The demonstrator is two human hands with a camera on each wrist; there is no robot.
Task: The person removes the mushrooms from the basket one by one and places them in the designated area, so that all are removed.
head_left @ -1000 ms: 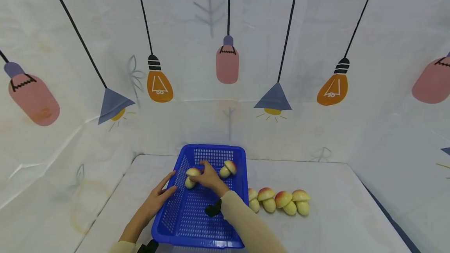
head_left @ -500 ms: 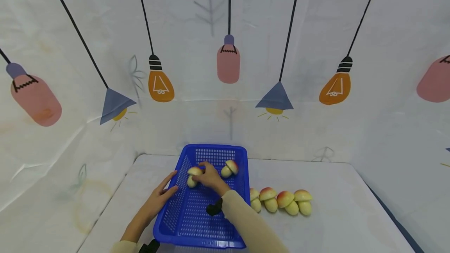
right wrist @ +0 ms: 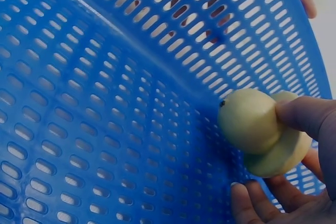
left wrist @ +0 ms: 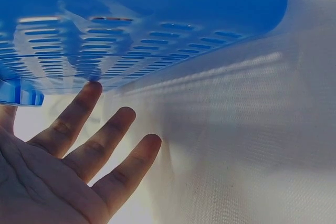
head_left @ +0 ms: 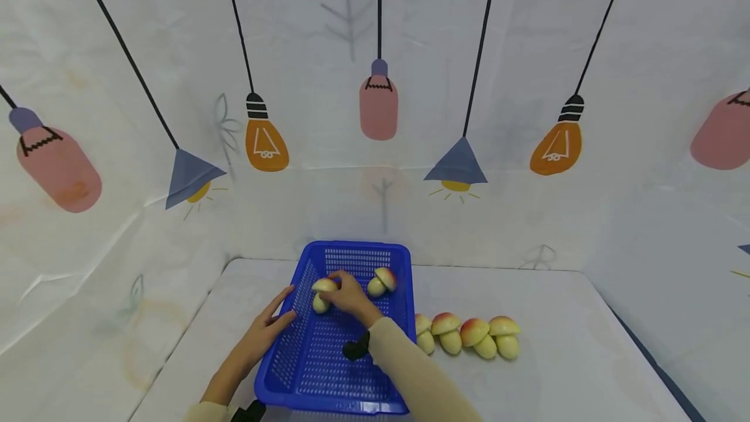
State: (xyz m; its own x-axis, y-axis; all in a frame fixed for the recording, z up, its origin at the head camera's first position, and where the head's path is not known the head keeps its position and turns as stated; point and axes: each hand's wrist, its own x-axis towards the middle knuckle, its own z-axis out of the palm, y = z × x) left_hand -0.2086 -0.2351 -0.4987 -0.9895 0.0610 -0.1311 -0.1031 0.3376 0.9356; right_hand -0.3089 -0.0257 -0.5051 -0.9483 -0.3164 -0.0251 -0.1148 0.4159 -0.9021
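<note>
My right hand (head_left: 353, 297) reaches into a blue plastic basket (head_left: 336, 407) and pinches a mushroom-shaped piece (head_left: 320, 303) near the left wall. In the right wrist view my thumb presses on the pale, rounded stem (right wrist: 247, 121), with the fingers curled under the cap. The cap looks cream-yellow in the head view. Along the outside of the basket's left side lies my left hand (head_left: 262, 332); its fingers (left wrist: 113, 135) are spread and fairly straight, one fingertip right at the slotted wall. A second mushroom piece (head_left: 381, 282), with a red-tinged cap, lies in the basket's far right part.
Several more mushroom pieces (head_left: 484, 337) lie in a row on the white table (head_left: 562, 370), right of the basket; the leftmost is partly hidden by the basket. A white backdrop (head_left: 328, 207) printed with hanging lamps rises behind the table's far edge.
The mushroom in my right hand has shifted very slightly; its cap tips a little more upright than a second ago. My left hand stays at the basket's side.
</note>
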